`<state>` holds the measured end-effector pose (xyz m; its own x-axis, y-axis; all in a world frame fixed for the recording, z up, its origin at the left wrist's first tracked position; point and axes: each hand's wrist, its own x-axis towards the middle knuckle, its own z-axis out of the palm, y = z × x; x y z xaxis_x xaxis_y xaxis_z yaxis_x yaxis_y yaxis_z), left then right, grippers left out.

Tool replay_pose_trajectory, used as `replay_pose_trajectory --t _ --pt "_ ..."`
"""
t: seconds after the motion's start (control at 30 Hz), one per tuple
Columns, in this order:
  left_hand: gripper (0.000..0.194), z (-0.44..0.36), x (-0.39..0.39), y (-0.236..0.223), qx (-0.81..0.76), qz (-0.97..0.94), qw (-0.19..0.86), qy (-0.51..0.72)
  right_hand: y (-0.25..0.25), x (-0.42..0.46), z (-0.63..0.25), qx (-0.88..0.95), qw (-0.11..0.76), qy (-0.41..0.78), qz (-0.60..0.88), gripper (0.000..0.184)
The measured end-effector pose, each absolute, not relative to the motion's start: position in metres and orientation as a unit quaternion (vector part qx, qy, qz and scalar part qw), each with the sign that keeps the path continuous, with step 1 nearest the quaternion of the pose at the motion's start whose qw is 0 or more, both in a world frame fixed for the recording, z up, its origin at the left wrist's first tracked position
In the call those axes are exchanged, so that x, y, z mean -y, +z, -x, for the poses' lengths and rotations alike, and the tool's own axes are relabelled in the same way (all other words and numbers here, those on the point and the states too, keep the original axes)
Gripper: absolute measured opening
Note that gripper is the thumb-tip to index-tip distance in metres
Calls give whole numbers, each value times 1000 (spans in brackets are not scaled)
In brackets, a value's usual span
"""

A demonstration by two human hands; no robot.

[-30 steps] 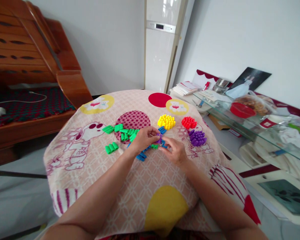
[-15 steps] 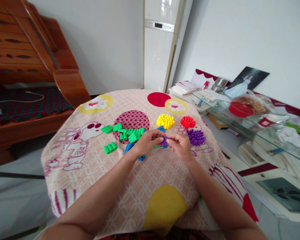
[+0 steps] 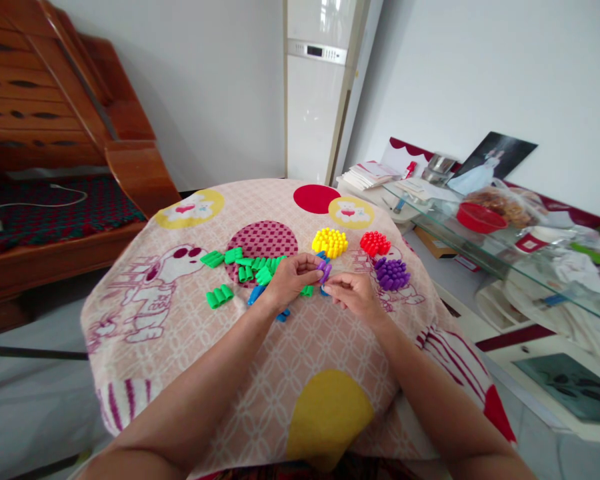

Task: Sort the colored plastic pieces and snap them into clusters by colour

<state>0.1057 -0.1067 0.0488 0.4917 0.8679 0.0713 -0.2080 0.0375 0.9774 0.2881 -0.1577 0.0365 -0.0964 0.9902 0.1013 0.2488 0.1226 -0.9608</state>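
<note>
A small purple plastic piece (image 3: 325, 271) with rounded lobes is pinched between the thumb and fingers of my left hand (image 3: 294, 279). Just below and to the right of it is my right hand (image 3: 356, 293), its fingers drawn together; what they hold, if anything, is too small to make out. Several green ribbed plastic pieces (image 3: 220, 296) lie to the left of my hands. Blue pieces (image 3: 257, 294) lie beside and under them, partly hidden. Beyond my hands stands a yellow cluster of knobbed pieces (image 3: 330, 243), with a red cluster (image 3: 375, 243) and a purple cluster (image 3: 393, 274) to the right.
A patterned cloth (image 3: 230, 373) covers the round table. At the right, a glass shelf (image 3: 485, 260) carries papers, a red bowl (image 3: 480, 218) and a plastic bag. A wooden bench (image 3: 140, 173) is at the left, and a tall white cabinet-like unit (image 3: 313, 113) stands behind.
My right hand's fingertips have come off the purple piece and moved slightly down. My left hand still holds the piece, now turned more upright. The camera view has shifted slightly.
</note>
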Motion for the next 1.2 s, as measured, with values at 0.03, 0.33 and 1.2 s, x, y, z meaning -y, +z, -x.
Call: replay_pose_trajectory --t 0.03,0.33,1.2 --pt "37 -106 107 49 -294 -559 657 412 36 158 -286 611 434 425 508 27" --pt "41 -103 105 51 -319 -526 664 425 48 146 -333 608 492 200 590 19" --pt "30 -109 105 38 -296 -628 628 351 32 155 -295 629 478 351 503 23"
